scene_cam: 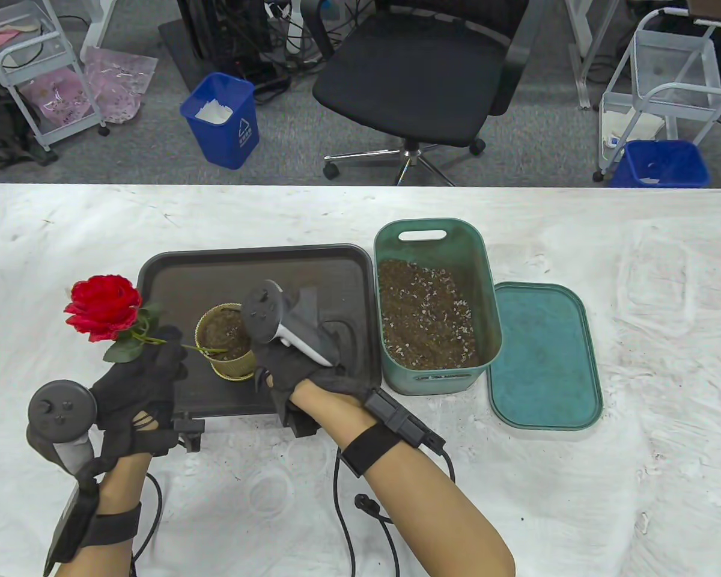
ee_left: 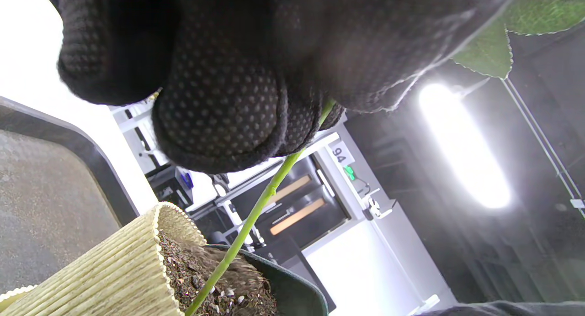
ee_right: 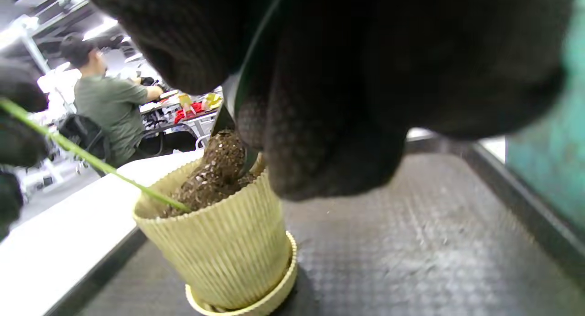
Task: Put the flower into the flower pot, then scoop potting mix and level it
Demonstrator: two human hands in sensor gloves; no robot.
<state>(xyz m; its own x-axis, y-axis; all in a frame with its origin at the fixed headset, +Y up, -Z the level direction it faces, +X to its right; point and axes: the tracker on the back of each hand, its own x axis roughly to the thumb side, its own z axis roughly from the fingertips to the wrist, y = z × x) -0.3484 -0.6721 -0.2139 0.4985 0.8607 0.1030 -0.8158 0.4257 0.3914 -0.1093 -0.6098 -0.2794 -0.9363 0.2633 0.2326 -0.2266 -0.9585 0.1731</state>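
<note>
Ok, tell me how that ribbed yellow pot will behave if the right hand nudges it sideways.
The yellow pot looks thin and light, so it would probably slide on the tray. It is narrower at the base and heaped with soil, so a high push might tip it. The leaning flower stem could add pull.

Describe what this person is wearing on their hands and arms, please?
Both the left hand and right hand wear black gloves with dotted grip texture. A grey controller-like tracker sits on each hand's back. Black wrist straps carry small boxes with black cables. Forearms are bare.
</note>
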